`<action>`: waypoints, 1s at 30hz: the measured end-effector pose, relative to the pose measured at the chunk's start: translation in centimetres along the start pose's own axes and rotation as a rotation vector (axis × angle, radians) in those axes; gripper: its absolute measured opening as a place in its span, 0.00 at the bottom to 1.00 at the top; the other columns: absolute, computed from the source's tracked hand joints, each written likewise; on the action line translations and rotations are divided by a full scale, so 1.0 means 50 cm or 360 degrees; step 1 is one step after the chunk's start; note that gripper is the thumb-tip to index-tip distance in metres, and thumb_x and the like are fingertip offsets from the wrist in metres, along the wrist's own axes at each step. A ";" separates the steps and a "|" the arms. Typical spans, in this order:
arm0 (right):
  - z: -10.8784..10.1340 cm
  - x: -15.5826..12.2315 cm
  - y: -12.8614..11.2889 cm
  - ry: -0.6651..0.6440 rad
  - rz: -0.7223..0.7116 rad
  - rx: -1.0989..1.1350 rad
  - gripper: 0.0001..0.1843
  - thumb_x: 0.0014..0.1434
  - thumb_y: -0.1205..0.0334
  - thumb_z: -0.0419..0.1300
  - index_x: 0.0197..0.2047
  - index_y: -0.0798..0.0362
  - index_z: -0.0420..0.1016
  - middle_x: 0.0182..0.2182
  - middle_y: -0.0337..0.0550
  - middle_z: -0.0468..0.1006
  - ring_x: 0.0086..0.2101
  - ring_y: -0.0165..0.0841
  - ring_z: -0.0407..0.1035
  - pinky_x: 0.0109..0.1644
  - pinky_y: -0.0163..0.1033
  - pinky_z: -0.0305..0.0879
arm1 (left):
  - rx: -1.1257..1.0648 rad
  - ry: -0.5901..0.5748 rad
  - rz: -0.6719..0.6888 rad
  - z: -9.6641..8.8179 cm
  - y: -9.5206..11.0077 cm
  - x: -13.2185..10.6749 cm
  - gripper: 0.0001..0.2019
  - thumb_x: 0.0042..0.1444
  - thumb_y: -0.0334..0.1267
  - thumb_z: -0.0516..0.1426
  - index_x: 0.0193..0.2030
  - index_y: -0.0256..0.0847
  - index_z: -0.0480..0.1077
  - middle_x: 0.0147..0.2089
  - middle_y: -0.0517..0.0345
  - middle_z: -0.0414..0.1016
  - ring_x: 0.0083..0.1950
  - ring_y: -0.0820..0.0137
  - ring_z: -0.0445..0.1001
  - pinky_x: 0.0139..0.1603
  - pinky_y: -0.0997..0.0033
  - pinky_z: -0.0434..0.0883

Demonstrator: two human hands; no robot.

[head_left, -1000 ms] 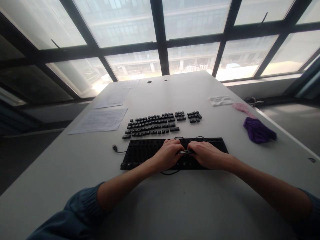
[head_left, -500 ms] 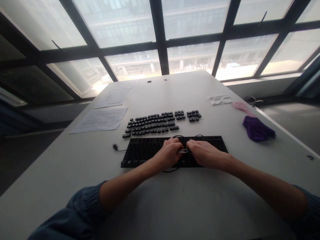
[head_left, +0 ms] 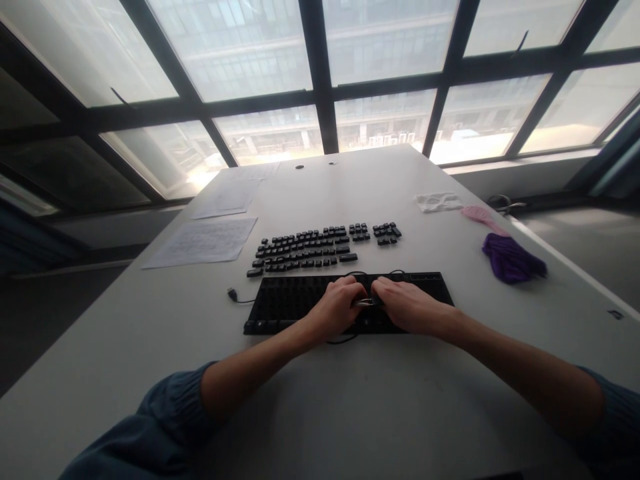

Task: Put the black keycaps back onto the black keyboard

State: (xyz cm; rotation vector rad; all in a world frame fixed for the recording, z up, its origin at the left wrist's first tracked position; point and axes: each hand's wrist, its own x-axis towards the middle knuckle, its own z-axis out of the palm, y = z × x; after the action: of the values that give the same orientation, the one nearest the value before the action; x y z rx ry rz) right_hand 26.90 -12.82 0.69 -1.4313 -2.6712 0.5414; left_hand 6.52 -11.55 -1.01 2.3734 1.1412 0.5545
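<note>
A black keyboard frame (head_left: 285, 303) with most keycaps removed lies on the white table (head_left: 350, 400). Both my hands rest on its middle. My left hand (head_left: 337, 308) and my right hand (head_left: 407, 307) are curled, fingertips meeting around a small thin metal tool (head_left: 367, 302) held between them over the keyboard. Rows of loose black keycaps (head_left: 310, 250) are laid out on the table just beyond the keyboard. The keyboard's cable ends in a USB plug (head_left: 232, 293) to the left.
Printed paper sheets (head_left: 205, 241) lie at the left, more behind them. At the right sit a purple cloth (head_left: 510, 261), a pink brush (head_left: 480, 217) and a white crumpled wrapper (head_left: 439, 201). Large windows stand beyond the table's far edge.
Both hands stay together on the keyboard with barely any shift; the view has tilted slightly.
</note>
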 end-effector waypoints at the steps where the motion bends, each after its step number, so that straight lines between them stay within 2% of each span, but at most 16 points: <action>1: -0.006 -0.002 0.008 0.0061 -0.0009 0.0111 0.06 0.64 0.68 0.57 0.45 0.55 0.68 0.43 0.50 0.76 0.38 0.38 0.73 0.39 0.38 0.62 | -0.0005 0.0022 0.0003 -0.004 0.001 0.001 0.03 0.59 0.31 0.59 0.38 0.40 0.75 0.40 0.54 0.74 0.43 0.65 0.73 0.44 0.68 0.68; 4: -0.031 -0.010 0.041 0.0378 0.0028 0.0420 0.12 0.61 0.63 0.62 0.48 0.54 0.70 0.45 0.48 0.75 0.44 0.38 0.71 0.47 0.39 0.64 | 0.0020 0.0143 -0.0002 -0.020 0.005 0.005 0.05 0.62 0.34 0.57 0.42 0.40 0.74 0.40 0.55 0.75 0.41 0.65 0.72 0.45 0.66 0.68; 7: -0.057 -0.022 0.077 0.0659 0.0115 0.0545 0.09 0.63 0.62 0.58 0.46 0.54 0.73 0.43 0.47 0.76 0.42 0.37 0.70 0.47 0.40 0.64 | 0.0051 0.0246 0.0001 -0.029 0.012 0.004 0.07 0.63 0.33 0.56 0.47 0.40 0.72 0.39 0.56 0.75 0.41 0.66 0.72 0.46 0.65 0.67; 8: -0.062 -0.028 0.087 0.0730 0.0138 0.0582 0.09 0.64 0.62 0.56 0.43 0.55 0.75 0.40 0.47 0.76 0.40 0.37 0.70 0.46 0.40 0.64 | 0.0064 0.0246 0.0017 -0.029 0.015 0.003 0.07 0.63 0.32 0.56 0.47 0.41 0.72 0.39 0.56 0.75 0.42 0.65 0.72 0.47 0.65 0.67; 11: -0.065 -0.051 0.111 0.0918 0.0222 0.0794 0.15 0.67 0.57 0.52 0.38 0.56 0.77 0.35 0.46 0.78 0.37 0.37 0.71 0.43 0.41 0.65 | 0.0147 0.0150 0.0104 -0.023 0.027 -0.007 0.05 0.64 0.33 0.56 0.42 0.41 0.74 0.41 0.55 0.76 0.45 0.64 0.72 0.48 0.64 0.65; 15: -0.048 -0.081 0.130 0.1031 0.0320 0.1190 0.18 0.63 0.48 0.59 0.42 0.56 0.78 0.34 0.46 0.79 0.35 0.38 0.73 0.40 0.41 0.68 | 0.0223 0.0052 0.0146 -0.016 0.037 -0.020 0.05 0.64 0.35 0.57 0.41 0.43 0.76 0.42 0.55 0.77 0.45 0.64 0.71 0.48 0.63 0.64; 18: -0.033 -0.088 0.142 0.1174 0.0374 0.1361 0.18 0.56 0.47 0.67 0.40 0.55 0.77 0.32 0.44 0.78 0.33 0.36 0.72 0.37 0.39 0.69 | 0.0209 0.0026 0.0147 -0.015 0.040 -0.020 0.06 0.65 0.35 0.56 0.42 0.42 0.76 0.41 0.55 0.77 0.45 0.64 0.71 0.48 0.63 0.65; 21: -0.022 -0.081 0.155 0.1317 0.0375 0.1533 0.17 0.59 0.47 0.65 0.38 0.53 0.74 0.28 0.40 0.73 0.28 0.32 0.68 0.34 0.37 0.68 | 0.0186 0.0013 0.0148 -0.015 0.048 -0.015 0.06 0.64 0.35 0.56 0.42 0.42 0.76 0.41 0.54 0.76 0.44 0.64 0.71 0.48 0.63 0.66; 24: -0.018 -0.073 0.162 0.1413 0.0286 0.1659 0.16 0.63 0.47 0.59 0.37 0.53 0.73 0.32 0.42 0.74 0.32 0.33 0.70 0.38 0.38 0.70 | 0.0169 -0.0030 0.0181 -0.008 0.067 -0.003 0.05 0.63 0.35 0.58 0.42 0.43 0.76 0.41 0.54 0.77 0.45 0.63 0.71 0.48 0.64 0.67; 27: -0.023 -0.073 0.157 0.1402 0.0258 0.1671 0.17 0.65 0.48 0.55 0.36 0.53 0.74 0.35 0.43 0.75 0.37 0.34 0.70 0.42 0.38 0.70 | 0.0156 -0.0070 0.0232 0.004 0.088 0.016 0.04 0.62 0.36 0.61 0.43 0.43 0.76 0.42 0.54 0.77 0.46 0.63 0.71 0.48 0.65 0.67; 30: -0.031 -0.080 0.144 0.1389 0.0326 0.1553 0.17 0.64 0.48 0.58 0.37 0.54 0.77 0.30 0.40 0.72 0.31 0.31 0.67 0.36 0.36 0.67 | 0.0178 -0.0103 0.0255 0.019 0.102 0.034 0.06 0.60 0.37 0.63 0.44 0.43 0.76 0.43 0.54 0.77 0.46 0.63 0.72 0.48 0.64 0.67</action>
State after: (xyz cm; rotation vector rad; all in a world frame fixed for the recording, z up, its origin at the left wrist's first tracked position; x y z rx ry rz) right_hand 35.25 -12.02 0.19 -1.1869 -1.2844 0.8126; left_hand 11.17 -13.24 1.28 2.5753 0.9833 0.4734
